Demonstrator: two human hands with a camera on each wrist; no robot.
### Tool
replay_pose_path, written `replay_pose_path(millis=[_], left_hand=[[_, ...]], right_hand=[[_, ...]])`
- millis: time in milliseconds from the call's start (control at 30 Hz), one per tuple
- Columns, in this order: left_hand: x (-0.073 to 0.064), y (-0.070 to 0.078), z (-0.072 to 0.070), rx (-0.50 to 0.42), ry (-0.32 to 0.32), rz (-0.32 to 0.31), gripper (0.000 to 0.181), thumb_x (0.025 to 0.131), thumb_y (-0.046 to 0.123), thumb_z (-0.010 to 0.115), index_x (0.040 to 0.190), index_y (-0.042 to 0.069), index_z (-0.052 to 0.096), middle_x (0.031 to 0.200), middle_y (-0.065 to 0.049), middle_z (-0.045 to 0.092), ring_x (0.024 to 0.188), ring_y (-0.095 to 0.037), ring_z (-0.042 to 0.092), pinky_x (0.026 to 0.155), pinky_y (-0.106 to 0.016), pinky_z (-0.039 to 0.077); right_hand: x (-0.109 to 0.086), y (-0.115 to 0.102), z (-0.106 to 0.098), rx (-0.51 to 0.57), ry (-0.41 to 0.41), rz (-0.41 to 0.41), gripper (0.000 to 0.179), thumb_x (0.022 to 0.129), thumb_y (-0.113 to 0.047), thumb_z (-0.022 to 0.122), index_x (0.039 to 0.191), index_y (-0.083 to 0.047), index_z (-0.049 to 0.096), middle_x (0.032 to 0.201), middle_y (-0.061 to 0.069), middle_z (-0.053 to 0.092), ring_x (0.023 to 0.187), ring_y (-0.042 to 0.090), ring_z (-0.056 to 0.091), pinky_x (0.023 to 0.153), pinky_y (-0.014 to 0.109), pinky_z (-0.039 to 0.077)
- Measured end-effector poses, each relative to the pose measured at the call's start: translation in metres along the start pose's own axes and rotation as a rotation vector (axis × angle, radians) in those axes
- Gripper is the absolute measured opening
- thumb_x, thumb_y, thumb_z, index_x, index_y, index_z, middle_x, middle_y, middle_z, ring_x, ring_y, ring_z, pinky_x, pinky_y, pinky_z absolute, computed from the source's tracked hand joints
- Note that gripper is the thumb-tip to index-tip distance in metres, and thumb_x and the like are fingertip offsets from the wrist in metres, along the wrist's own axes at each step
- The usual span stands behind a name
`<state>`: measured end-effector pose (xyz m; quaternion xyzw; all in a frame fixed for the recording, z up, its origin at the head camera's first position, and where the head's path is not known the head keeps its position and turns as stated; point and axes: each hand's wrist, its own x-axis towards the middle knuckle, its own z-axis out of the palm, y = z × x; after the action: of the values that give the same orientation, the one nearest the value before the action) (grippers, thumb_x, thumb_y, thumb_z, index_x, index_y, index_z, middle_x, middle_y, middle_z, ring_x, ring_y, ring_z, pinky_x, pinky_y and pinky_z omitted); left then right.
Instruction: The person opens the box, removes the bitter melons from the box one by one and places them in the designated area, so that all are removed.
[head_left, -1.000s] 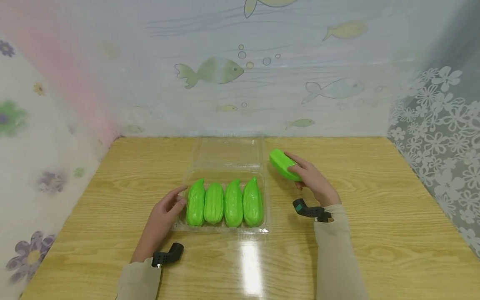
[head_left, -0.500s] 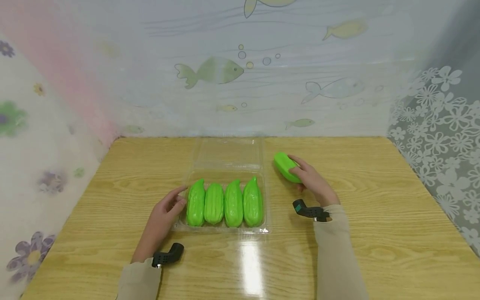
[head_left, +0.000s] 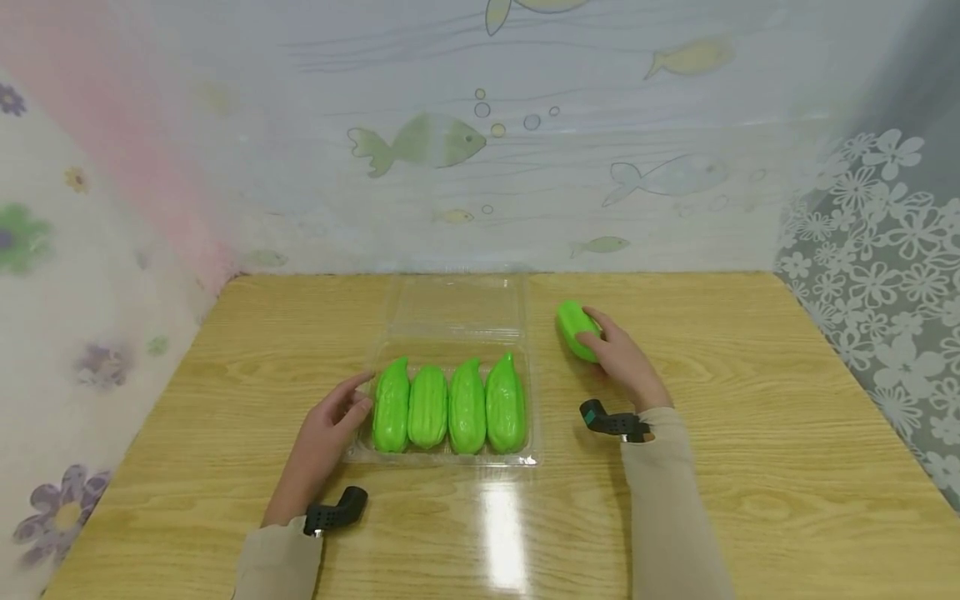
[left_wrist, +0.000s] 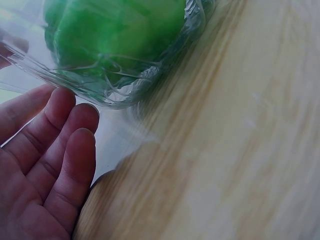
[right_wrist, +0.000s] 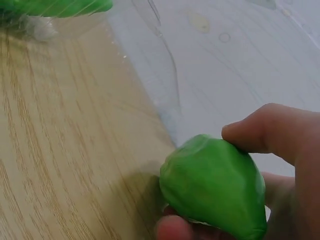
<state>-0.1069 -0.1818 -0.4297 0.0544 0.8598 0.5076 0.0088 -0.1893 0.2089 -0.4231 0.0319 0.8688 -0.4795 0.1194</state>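
Observation:
My right hand [head_left: 626,362] grips a bright green ridged toy vegetable [head_left: 576,329], to the right of a clear plastic box. The right wrist view shows the thumb on one side of this toy vegetable [right_wrist: 215,187] and a fingertip [right_wrist: 174,227] on the other. Inside the open clear box [head_left: 442,459], several similar green vegetables [head_left: 467,412] lie side by side in a row. My left hand [head_left: 330,429] rests at the box's left wall with loosely bent fingers. In the left wrist view its fingertips [left_wrist: 82,117] lie right at the clear wall.
The box's clear lid [head_left: 457,304] lies folded back toward the fish-patterned curtain [head_left: 420,192]. A wood-grain table [head_left: 757,467] carries everything. Flowered curtains [head_left: 885,275] hang at both sides. Each wrist wears a black camera mount [head_left: 615,421].
My right hand has moved slightly right with the green toy vegetable, away from the box, and the vegetable has turned more upright in view. My left hand has stayed in place.

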Motion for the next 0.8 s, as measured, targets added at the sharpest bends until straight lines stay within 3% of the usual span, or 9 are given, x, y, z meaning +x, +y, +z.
replay_pose_path(millis=[133, 433, 800], left_hand=[[-0.0010, 0.0002, 0.0002, -0.006, -0.001, -0.004, 0.039, 0.094, 0.026, 0.047, 0.130, 0.012, 0.045, 0.097, -0.009, 0.055, 0.087, -0.020, 0.050, 0.074, -0.027, 0.039], [-0.0017, 0.0012, 0.0000, -0.015, -0.002, 0.002, 0.039, 0.094, 0.026, 0.047, 0.130, 0.012, 0.045, 0.096, -0.010, 0.055, 0.087, -0.021, 0.050, 0.073, -0.026, 0.039], [-0.0044, 0.0032, 0.0004, -0.018, 0.001, -0.001, 0.039, 0.094, 0.025, 0.047, 0.130, 0.012, 0.045, 0.096, -0.009, 0.055, 0.087, -0.022, 0.050, 0.073, -0.025, 0.040]], right_hand=[[0.0008, 0.0012, 0.0013, -0.087, 0.005, -0.010, 0.065, 0.089, -0.048, 0.044, 0.143, -0.028, 0.015, 0.135, 0.017, 0.033, 0.112, 0.031, 0.040, 0.081, 0.043, 0.039], [0.0027, 0.0019, 0.0028, -0.141, 0.014, -0.013, 0.071, 0.086, -0.051, 0.048, 0.143, -0.026, 0.014, 0.125, 0.019, 0.041, 0.108, 0.033, 0.044, 0.083, 0.045, 0.038], [0.0039, 0.0020, 0.0020, -0.140, 0.016, -0.018, 0.076, 0.086, -0.049, 0.050, 0.144, -0.015, 0.013, 0.130, 0.022, 0.037, 0.115, 0.035, 0.039, 0.088, 0.049, 0.035]])
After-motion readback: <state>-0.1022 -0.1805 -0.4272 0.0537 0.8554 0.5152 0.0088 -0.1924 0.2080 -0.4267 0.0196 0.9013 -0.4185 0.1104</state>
